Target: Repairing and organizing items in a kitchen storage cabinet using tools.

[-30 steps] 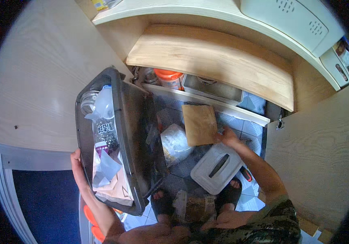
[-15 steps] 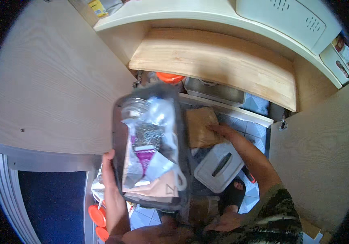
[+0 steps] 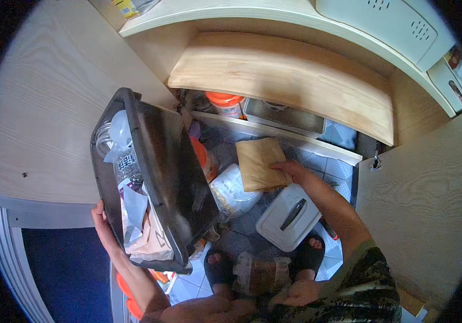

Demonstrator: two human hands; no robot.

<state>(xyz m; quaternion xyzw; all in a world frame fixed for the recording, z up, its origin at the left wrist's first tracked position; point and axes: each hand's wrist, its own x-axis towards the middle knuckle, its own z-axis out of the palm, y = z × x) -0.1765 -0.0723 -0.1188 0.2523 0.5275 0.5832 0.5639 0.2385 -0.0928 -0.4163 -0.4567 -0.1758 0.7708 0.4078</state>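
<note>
My left hand (image 3: 103,229) is closed on the near left rim of a black plastic bin (image 3: 172,167). The bin is held up at the left, tilted so that its smooth outer wall shows. Inside lie a clear bag of grey scouring balls (image 3: 128,171), a peach-coloured packet (image 3: 147,243) and clear plastic pieces. My right hand (image 3: 294,172) pinches the right edge of a flat brown paper packet (image 3: 258,164), thumb on top. The packet hangs over the floor, just above a white lid with a black handle (image 3: 277,229).
A low cupboard with a wooden shelf (image 3: 290,70) is ahead, its doors open on both sides. Beneath the shelf are an orange-lidded tub (image 3: 225,99) and a metal tray (image 3: 285,119). A clear bag of pale items (image 3: 235,191) and a clear box (image 3: 263,274) sit by my feet.
The bin has moved left and tipped, turning its outer wall toward the right. Orange tub, clear bag and floor behind it now show. My right hand and the paper packet have barely moved.
</note>
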